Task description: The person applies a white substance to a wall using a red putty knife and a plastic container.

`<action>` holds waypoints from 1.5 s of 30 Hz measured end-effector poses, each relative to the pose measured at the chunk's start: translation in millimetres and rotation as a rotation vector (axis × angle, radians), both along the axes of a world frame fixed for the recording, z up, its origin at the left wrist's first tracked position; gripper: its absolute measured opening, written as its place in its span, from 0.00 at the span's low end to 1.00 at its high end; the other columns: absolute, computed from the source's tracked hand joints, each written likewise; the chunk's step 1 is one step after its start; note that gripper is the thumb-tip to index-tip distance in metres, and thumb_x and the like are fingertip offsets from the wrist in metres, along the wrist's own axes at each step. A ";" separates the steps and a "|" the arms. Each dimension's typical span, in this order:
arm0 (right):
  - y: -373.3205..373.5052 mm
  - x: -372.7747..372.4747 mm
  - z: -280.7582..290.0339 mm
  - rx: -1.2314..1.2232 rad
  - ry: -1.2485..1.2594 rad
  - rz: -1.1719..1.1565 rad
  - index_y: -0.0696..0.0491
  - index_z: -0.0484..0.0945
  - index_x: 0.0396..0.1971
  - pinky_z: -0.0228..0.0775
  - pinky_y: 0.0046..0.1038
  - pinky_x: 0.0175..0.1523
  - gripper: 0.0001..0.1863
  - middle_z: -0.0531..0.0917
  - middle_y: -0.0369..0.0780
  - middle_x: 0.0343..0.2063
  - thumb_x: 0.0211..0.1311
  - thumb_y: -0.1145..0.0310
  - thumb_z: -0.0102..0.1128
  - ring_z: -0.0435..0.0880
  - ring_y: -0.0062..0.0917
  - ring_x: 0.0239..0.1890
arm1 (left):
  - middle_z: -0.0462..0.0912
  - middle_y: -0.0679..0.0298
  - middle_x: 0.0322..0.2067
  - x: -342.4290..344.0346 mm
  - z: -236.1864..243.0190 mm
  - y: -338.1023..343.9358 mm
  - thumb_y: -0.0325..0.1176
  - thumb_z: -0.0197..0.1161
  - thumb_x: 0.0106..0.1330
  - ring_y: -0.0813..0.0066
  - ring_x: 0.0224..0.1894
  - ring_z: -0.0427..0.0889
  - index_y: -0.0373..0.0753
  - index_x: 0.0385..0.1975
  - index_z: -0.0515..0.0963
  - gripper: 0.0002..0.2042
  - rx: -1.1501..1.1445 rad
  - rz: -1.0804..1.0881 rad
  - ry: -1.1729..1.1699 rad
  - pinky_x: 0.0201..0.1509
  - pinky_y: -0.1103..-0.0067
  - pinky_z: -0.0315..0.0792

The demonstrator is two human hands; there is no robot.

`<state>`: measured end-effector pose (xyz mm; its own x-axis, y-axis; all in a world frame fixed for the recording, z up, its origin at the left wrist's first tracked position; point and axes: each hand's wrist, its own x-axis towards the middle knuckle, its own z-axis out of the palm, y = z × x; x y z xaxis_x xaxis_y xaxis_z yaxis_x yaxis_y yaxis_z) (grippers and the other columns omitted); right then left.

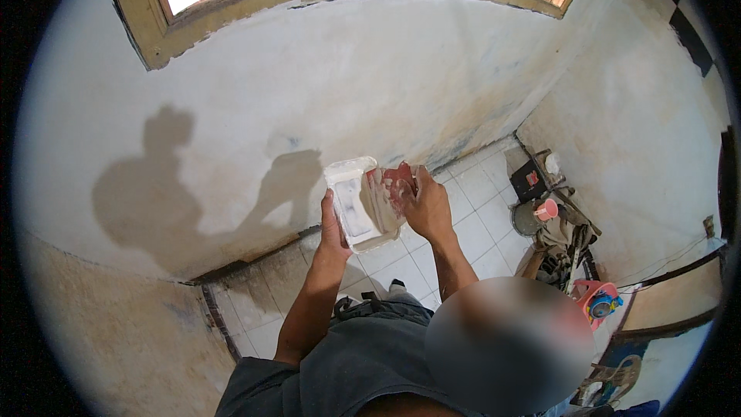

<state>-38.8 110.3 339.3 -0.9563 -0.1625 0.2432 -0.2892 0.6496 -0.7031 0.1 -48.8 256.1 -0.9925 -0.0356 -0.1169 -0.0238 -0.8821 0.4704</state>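
My left hand point(333, 228) grips the left side of a white plastic tray point(347, 206) smeared with pale paste, fingers wrapped round its edge. My right hand point(428, 208) is closed on a red scraper point(397, 179) caked with beige paste, its broad blade over the right part of the tray. Both are held up in front of the patchy white wall point(417, 69), where my shadow falls to the left.
A barred window point(162, 31) tops the wall. At right along the tiled floor point(482, 216) lie a black box point(525, 179), a dark bucket point(526, 220), a pink dipper point(546, 211), piled cloths and a pink basin with blue objects point(598, 301).
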 end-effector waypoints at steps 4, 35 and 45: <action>-0.9 0.5 -5.8 0.039 0.030 -0.026 0.60 0.72 0.38 0.71 0.39 0.34 0.11 0.80 0.54 0.28 0.56 0.72 0.56 0.80 0.50 0.32 | 0.70 0.59 0.55 -2.0 3.6 -2.6 0.60 0.52 0.59 0.59 0.56 0.70 0.42 0.59 0.63 0.34 0.021 -0.031 0.013 0.61 0.63 0.63; -14.9 14.9 -31.5 0.067 -0.074 -0.012 0.60 0.70 0.37 0.70 0.43 0.32 0.11 0.78 0.56 0.23 0.57 0.71 0.54 0.79 0.52 0.29 | 0.74 0.58 0.49 -20.2 -41.1 10.8 0.50 0.52 0.65 0.67 0.49 0.75 0.36 0.55 0.66 0.26 -0.264 -0.080 -0.094 0.54 0.71 0.70; 63.1 2.6 -78.7 -0.891 -0.321 -0.149 0.59 0.71 0.39 0.70 0.23 0.30 0.09 0.80 0.40 0.30 0.61 0.73 0.52 0.78 0.22 0.28 | 0.70 0.57 0.54 -28.2 -27.4 50.6 0.58 0.50 0.60 0.61 0.56 0.70 0.40 0.60 0.61 0.34 -0.069 -0.268 -0.144 0.59 0.65 0.66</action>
<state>-36.2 173.4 260.6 -0.9947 0.0845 -0.0590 0.0461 -0.1472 -0.9880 -28.1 1.7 228.7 -0.9411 0.2120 -0.2632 -0.3216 -0.8015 0.5042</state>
